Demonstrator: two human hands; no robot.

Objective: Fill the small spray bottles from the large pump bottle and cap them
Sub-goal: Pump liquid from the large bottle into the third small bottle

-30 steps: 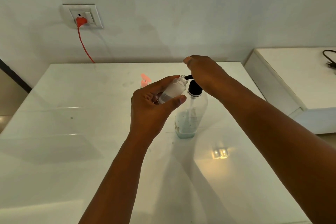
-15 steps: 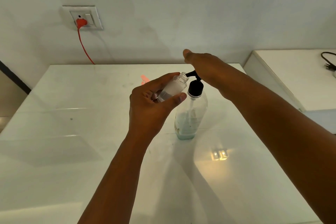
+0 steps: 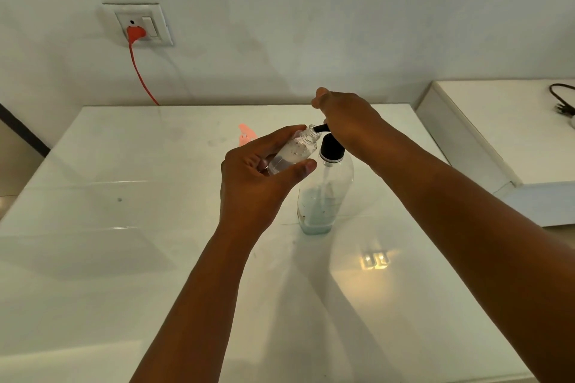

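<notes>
A large clear pump bottle (image 3: 323, 196) with a black pump head stands near the middle of the white table (image 3: 124, 227), a little pale liquid at its bottom. My right hand (image 3: 348, 121) rests on top of the pump head, covering it; only the black spout shows. My left hand (image 3: 261, 177) holds a small clear uncapped spray bottle (image 3: 295, 151) tilted, its open neck right at the spout tip. Liquid with bubbles shows inside the small bottle. A pink spray cap (image 3: 245, 134) lies on the table behind my left hand, partly hidden.
A wall socket (image 3: 140, 25) with an orange plug and cord is on the wall at the back left. A lower white surface (image 3: 513, 134) with a black cable on it adjoins the table on the right.
The pump head rose from its pressed-down position with my right hand on it. The small bottle stayed at the spout.
</notes>
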